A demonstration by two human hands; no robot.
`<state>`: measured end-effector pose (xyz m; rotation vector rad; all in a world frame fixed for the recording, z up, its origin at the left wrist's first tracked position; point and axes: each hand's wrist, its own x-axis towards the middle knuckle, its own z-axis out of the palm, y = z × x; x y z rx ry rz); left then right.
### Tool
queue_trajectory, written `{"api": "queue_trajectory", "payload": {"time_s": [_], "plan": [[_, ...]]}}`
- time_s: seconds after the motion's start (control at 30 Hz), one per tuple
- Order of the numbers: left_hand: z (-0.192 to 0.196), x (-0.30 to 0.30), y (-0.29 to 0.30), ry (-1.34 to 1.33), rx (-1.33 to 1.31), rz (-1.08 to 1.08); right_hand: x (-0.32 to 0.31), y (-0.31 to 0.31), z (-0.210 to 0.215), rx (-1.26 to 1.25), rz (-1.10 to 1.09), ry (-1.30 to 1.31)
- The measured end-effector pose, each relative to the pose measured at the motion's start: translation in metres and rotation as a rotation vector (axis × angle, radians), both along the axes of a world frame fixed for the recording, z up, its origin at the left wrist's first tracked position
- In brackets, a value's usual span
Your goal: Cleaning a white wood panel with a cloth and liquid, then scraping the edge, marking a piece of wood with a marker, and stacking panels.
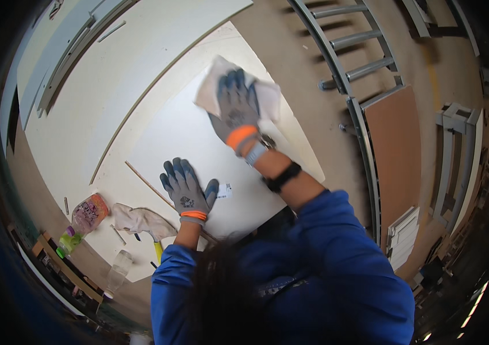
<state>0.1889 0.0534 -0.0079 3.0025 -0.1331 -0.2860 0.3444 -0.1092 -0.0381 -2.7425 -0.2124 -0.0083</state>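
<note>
Left hand [188,187], in a grey glove with dark blue fingertips and an orange cuff: open, palm down, fingers spread and thumb held out to the right; rests flat on the white panel [256,198], holding nothing; a small printed label [225,191] lies on the panel just beside the thumb.

Right hand [237,106], gloved to match, slightly blurred: palm down, fingers extended rather than curled; lies on top of the cloth [207,92], pressed toward the panel; whether the thumb pinches any of it, cannot be told; a black wristband [282,176] sits farther up the forearm.

Cloth: pale, off-white to pinkish, loosely folded, edges uneven; at the far part of the panel, showing on both sides of the right hand.

Panel: smooth, white, flat, directly before the person; a thin brown strip [146,181] runs along its left side toward the left wrist.

Near left: a second, crumpled cloth [141,220]; a pink-labelled bottle [90,213]; a clear bottle [119,269], tilted; a yellow-handled tool [158,251], beside the left sleeve.

Right: a metal roller frame [355,39], far; a brown board [392,155], nearer.
</note>
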Motion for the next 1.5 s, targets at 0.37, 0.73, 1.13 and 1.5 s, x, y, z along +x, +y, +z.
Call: {"api": "queue_trajectory", "payload": {"time_s": [0.37, 0.73, 1.13, 1.5], "plan": [[-0.002, 0.011, -0.007, 0.099, -0.090, 0.029, 0.048, 0.035, -0.005, -0.124, 0.072, -0.069], [0.002, 0.006, 0.003, 0.061, -0.156, 0.052, 0.066, 0.007, -0.014, -0.164, 0.160, 0.055], [0.000, 0.005, 0.002, -0.017, -0.217, 0.052, 0.040, 0.043, -0.017, 0.073, 0.130, -0.010], [0.005, 0.005, -0.001, 0.061, -0.127, 0.045, -0.071, -0.069, 0.020, -0.477, 0.110, 0.204]]}}
